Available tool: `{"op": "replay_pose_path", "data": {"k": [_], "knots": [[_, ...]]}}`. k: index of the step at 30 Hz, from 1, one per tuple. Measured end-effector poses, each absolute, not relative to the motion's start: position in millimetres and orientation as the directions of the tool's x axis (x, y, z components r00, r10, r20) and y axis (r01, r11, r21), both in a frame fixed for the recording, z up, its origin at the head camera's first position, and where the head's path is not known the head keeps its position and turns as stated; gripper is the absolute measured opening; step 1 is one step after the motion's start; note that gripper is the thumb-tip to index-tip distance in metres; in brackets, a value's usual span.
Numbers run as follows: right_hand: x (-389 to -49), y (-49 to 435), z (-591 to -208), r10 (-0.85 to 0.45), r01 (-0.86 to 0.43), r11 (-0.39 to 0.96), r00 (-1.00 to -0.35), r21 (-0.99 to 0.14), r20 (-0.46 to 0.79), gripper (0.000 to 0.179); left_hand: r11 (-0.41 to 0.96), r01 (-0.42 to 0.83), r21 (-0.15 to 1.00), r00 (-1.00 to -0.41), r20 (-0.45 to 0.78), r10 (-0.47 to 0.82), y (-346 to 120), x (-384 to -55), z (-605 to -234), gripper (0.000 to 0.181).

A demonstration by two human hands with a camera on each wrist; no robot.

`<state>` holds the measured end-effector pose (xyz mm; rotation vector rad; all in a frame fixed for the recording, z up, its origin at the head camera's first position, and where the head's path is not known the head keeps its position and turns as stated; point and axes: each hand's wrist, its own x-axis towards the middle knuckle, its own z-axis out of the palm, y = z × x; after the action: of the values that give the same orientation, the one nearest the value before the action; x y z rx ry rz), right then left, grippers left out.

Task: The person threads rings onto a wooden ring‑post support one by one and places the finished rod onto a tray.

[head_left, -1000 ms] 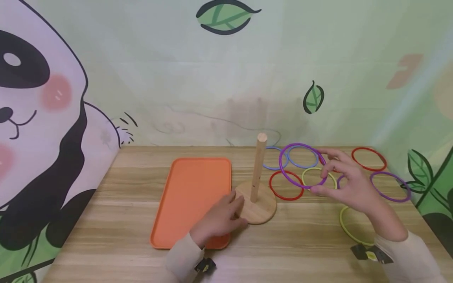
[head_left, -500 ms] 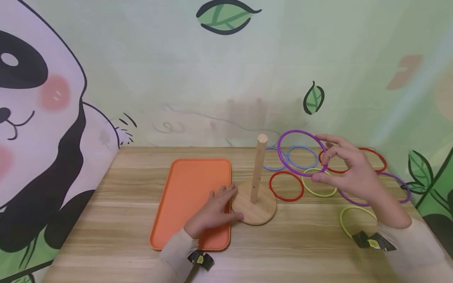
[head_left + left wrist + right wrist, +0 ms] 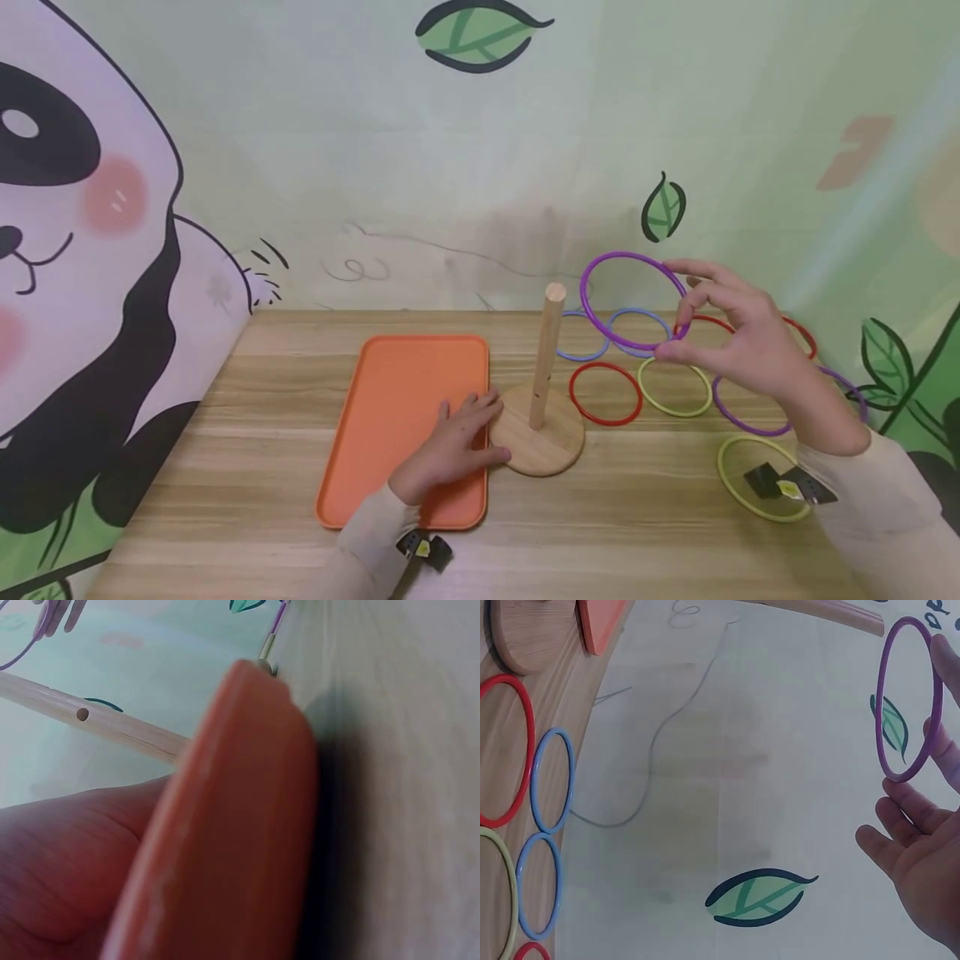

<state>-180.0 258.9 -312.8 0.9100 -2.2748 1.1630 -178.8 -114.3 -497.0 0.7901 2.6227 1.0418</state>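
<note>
My right hand (image 3: 738, 329) pinches a purple ring (image 3: 585, 287) by its right side and holds it up, right of the top of a wooden peg (image 3: 546, 358). The ring is tilted, and in the right wrist view the purple ring (image 3: 881, 697) hangs between thumb and fingers. The peg rises from a round wooden base (image 3: 540, 450). Over the right edge of an orange tray (image 3: 405, 392) lies my left hand (image 3: 450, 446), fingers spread, fingertips right at the base's left rim. The tray's edge (image 3: 232, 825) fills the middle of the left wrist view.
Right of the peg lie a red ring (image 3: 573, 402), blue rings (image 3: 637, 310), a yellow ring (image 3: 711, 392) and a purple ring (image 3: 716, 400). Another yellow ring (image 3: 731, 492) lies nearer the front, partly under the right sleeve. A printed cloth wall (image 3: 420, 167) stands behind the table (image 3: 247, 467).
My right hand has lifted the purple ring higher and slightly left. My left hand has shifted a little left, and its fingers have spread out beside the base.
</note>
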Motion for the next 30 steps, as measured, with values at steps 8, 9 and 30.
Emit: {"op": "replay_pose_path", "data": {"k": [8, 9, 30], "knots": [[-185, 254, -304, -0.382, -0.739, 0.416, -0.671, -0.53, 0.636, 0.048, 0.627, 0.395, 0.671, -0.843, -0.007, 0.538, -114, -180, -500, 0.081], [-185, 253, -303, -0.385, -0.74, 0.415, -0.67, -0.529, 0.635, 0.048, 0.628, 0.392, 0.672, -0.844, -0.008, 0.536, -115, -180, -500, 0.082], [-193, 226, -302, -0.455, -0.788, 0.337, -0.616, -0.515, 0.643, 0.045, 0.649, 0.396, 0.65, -0.849, -0.01, 0.528, -115, -179, -501, 0.087]]}}
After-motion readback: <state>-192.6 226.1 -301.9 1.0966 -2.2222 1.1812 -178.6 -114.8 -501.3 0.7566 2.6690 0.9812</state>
